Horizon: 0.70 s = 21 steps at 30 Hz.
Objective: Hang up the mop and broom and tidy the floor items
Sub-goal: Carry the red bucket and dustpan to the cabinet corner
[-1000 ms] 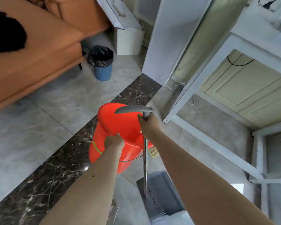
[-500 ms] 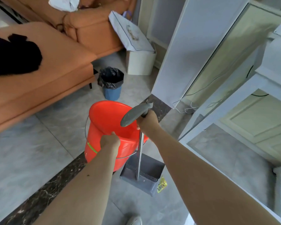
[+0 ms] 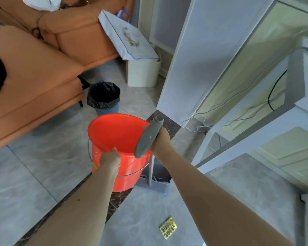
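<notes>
Head view shows a grey dustpan (image 3: 156, 181) with a long upright pole, standing low over the grey tiled floor (image 3: 25, 174); whether it touches the floor I cannot tell. The right hand (image 3: 161, 141) is curled around the top of the pole, just under the curved grey grip (image 3: 148, 139). Touching the left side of the dustpan is a red bucket (image 3: 117, 137), which looks empty. The left hand (image 3: 110, 159) holds the near rim of the bucket, with the thumb inside and the fingers over the outer wall. A thin metal bail hangs down around the front of the bucket.

On the floor near the bottom edge, between the two forearms, lies a small yellow packet (image 3: 168, 228), well apart from the dustpan. A dark marble strip runs across the floor under the bucket. Behind the bucket stands a small blue bin (image 3: 104, 98) with a black bag, close to the front corner of an orange sofa (image 3: 34, 82). Farther back, a white box (image 3: 143, 73) stands on the floor with a white paper bag (image 3: 126, 38) leaning over it. At the right are a white panel (image 3: 185, 59) and a white frame (image 3: 247, 128), with thin cables on the floor beside them.
</notes>
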Each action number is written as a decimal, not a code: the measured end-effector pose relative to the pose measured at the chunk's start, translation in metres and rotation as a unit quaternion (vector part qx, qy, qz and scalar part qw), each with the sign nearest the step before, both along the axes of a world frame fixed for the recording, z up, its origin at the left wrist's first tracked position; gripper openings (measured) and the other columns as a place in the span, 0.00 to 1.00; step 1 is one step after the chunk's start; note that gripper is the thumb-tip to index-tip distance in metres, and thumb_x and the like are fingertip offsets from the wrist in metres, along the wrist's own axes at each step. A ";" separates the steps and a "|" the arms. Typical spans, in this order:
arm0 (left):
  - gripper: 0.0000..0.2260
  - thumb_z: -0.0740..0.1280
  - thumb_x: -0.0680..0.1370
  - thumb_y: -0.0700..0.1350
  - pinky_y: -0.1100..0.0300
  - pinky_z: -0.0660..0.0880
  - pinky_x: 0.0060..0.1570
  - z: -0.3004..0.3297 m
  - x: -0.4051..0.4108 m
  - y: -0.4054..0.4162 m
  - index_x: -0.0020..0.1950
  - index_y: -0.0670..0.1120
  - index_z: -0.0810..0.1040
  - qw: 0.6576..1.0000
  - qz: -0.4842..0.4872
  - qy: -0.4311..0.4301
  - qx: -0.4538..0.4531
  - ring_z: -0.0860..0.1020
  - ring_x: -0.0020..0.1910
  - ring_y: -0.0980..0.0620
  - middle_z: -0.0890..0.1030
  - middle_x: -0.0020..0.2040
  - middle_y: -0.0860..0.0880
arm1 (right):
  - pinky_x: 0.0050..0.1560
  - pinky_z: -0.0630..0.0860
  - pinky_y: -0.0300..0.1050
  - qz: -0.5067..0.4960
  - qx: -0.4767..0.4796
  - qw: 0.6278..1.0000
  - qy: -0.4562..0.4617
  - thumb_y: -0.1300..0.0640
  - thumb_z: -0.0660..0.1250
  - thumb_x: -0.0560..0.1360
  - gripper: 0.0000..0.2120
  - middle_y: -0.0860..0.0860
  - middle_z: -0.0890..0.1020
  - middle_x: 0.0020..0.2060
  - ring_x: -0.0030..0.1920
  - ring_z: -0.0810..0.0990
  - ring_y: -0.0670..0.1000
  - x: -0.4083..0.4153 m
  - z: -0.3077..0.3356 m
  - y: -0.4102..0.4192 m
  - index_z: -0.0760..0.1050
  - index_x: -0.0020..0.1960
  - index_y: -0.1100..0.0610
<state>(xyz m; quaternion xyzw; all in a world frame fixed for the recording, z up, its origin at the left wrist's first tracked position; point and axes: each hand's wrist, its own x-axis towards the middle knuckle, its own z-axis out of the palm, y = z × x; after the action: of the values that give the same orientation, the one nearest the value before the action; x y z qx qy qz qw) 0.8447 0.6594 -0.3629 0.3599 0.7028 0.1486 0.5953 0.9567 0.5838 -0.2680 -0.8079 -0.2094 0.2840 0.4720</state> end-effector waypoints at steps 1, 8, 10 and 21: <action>0.21 0.62 0.80 0.48 0.42 0.78 0.54 -0.001 0.009 0.009 0.61 0.30 0.72 1.000 -0.007 0.009 0.003 0.75 0.42 0.44 0.78 0.51 0.33 | 0.38 0.70 0.41 0.005 -0.043 0.998 -0.037 0.65 0.56 0.79 0.19 0.54 0.71 0.30 0.30 0.70 0.47 0.008 0.003 0.002 0.64 0.31 0.52; 0.22 0.61 0.81 0.49 0.49 0.78 0.40 -0.010 0.064 0.075 0.68 0.35 0.69 0.998 -0.057 -0.002 -0.028 0.76 0.47 0.43 0.74 0.64 0.37 | 0.51 0.74 0.51 0.029 -0.045 0.998 0.030 0.65 0.62 0.78 0.07 0.53 0.75 0.42 0.44 0.72 0.51 0.057 -0.004 0.053 0.70 0.43 0.55; 0.21 0.61 0.81 0.48 0.47 0.78 0.44 -0.013 0.086 0.098 0.69 0.36 0.68 0.995 -0.083 -0.005 -0.054 0.77 0.55 0.40 0.73 0.66 0.37 | 0.55 0.77 0.46 0.023 -0.042 0.998 0.027 0.66 0.60 0.78 0.07 0.53 0.76 0.46 0.46 0.76 0.50 0.079 -0.006 0.070 0.71 0.49 0.54; 0.22 0.60 0.81 0.50 0.52 0.77 0.45 -0.031 0.181 0.168 0.70 0.39 0.66 0.978 -0.201 -0.020 -0.058 0.79 0.58 0.39 0.75 0.57 0.41 | 0.20 0.74 0.35 -0.301 0.110 0.889 0.328 0.66 0.61 0.76 0.14 0.51 0.74 0.16 0.18 0.77 0.50 0.188 -0.008 0.100 0.70 0.32 0.61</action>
<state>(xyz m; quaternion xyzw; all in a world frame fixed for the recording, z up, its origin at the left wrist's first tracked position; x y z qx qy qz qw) 1.0258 0.8271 -0.3940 0.4558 0.6115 -0.0079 0.6468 1.1445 0.6837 -0.2762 -0.6361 0.1810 0.3523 0.6622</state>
